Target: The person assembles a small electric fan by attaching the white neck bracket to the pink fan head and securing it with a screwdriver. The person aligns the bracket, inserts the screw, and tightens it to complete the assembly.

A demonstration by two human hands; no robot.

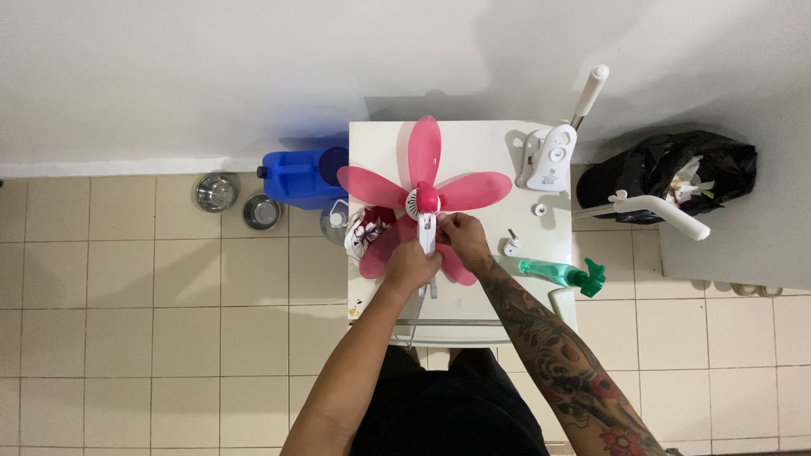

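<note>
A white table (473, 143) stood at the frame's centre against a pale wall, on a tiled floor. On it lay a pink fan (422, 196) — five blades around a white hub, its stem pointing down the frame toward the person. The left hand (411, 265) was curled around the lower stem, fingers pressed together over it; the right hand (460, 236) pinched the stem just below the hub from the right.

The fan appeared partly stripped: a white housing (550, 158) lay loose at the table's upper right, a small round cap (539, 209) and a small fitting (511, 246) below it, while the blades were not yet off the hub.

At right, a black bin bag (676, 173) held white scraps. A blue jug (297, 176), capped, sat left of the table — contents hidden. Two steel bowls (236, 201) farther left looked empty. A green spray bottle (562, 274) lay at the table's right edge.
</note>
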